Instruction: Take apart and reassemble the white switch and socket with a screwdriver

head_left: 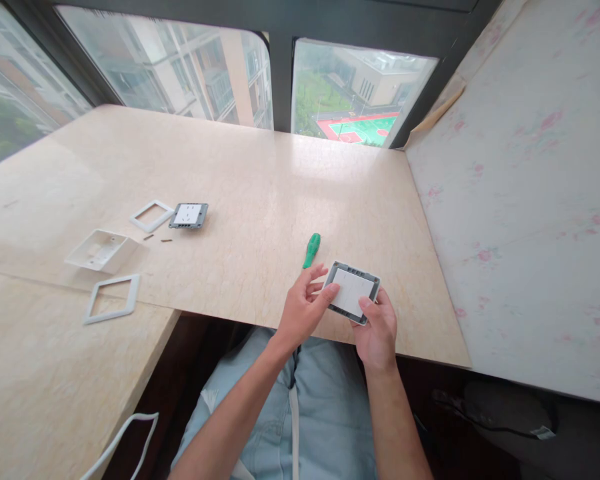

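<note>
A wall switch (349, 293) with white rockers and a dark grey frame is held up above the table's front edge. My right hand (377, 330) grips its right side, thumb on the white face and fingers behind. My left hand (305, 303) has its thumb on the switch's left edge, with the other fingers spread beside it. Just beyond my left hand lies a screwdriver (313, 250) with a green handle; its shaft is hidden. What is behind the switch cannot be seen fully, though a white rim shows around it.
At left lie a socket module (189, 215), a white cover frame (137, 222), a second cover frame (93, 303), a white mounting box (97, 251) and two small screws (167, 240). A white cable (147, 416) hangs at lower left. Windows border the far edge; a papered wall (520, 200) stands right.
</note>
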Motion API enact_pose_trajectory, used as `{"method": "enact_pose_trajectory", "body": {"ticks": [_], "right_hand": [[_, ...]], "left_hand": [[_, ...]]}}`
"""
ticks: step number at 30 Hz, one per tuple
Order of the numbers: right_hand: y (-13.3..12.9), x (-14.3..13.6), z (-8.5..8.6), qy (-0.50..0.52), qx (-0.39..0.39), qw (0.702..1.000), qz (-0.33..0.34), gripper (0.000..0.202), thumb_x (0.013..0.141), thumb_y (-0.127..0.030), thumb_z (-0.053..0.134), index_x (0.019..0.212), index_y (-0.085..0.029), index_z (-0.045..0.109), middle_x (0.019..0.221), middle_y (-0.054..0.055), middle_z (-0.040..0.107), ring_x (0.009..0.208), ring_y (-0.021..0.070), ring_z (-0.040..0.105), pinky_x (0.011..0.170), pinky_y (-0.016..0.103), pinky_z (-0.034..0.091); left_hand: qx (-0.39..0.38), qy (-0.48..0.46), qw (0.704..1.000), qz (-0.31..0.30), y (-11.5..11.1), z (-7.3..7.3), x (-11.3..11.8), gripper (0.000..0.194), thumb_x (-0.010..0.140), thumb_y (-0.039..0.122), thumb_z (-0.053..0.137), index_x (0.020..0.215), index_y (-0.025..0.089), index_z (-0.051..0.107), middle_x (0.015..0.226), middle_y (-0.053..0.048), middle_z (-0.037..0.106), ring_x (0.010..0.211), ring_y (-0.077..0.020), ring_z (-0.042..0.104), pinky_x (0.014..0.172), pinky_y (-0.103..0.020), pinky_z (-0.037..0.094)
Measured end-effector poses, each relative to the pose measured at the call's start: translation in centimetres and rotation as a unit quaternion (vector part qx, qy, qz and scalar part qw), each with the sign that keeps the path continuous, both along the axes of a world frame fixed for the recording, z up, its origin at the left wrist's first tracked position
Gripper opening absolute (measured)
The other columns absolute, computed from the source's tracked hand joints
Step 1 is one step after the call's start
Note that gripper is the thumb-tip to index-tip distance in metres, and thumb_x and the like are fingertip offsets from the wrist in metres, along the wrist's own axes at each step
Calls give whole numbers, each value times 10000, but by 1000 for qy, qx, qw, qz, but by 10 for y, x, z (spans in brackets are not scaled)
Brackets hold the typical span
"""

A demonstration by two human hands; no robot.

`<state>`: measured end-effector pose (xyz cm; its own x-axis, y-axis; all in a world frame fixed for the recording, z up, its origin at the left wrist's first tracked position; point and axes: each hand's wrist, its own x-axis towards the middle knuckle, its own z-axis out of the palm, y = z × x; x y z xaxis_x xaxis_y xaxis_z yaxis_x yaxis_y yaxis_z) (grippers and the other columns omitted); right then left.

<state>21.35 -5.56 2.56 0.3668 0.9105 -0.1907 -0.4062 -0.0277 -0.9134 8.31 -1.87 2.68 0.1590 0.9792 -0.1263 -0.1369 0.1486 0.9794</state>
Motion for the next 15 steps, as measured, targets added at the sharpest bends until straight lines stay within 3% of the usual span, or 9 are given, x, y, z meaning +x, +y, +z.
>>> {"method": "enact_pose_trajectory", "body": {"ticks": [4,10,15], "right_hand": [[-1,-1,-4,-6,11,1000,21,475,717,-410,773,1120,-242,585,969,47,762,886,260,718,808,444,572],[-3,2,-15,12,2,999,44,487,717,-419,778,1129,-241,590,967,38,761,878,261,719,802,438,575],[1,2,-18,26,-9,999,43,487,719,-393,798,1131,-234,593,966,29,759,868,241,718,785,404,580]], "left_hand": [[-46,-85,995,-32,7,5,0,559,800,466,772,1249,180,600,1186,-130,726,1038,-253,707,834,-335,562],[-132,-100,986,-4,9,6,-3,504,702,368,824,1130,192,623,939,-58,757,833,-202,716,664,-260,512],[-124,-118,985,2,7,-2,0,547,728,396,811,1185,186,595,1040,-80,750,910,-206,713,722,-267,527]]}}
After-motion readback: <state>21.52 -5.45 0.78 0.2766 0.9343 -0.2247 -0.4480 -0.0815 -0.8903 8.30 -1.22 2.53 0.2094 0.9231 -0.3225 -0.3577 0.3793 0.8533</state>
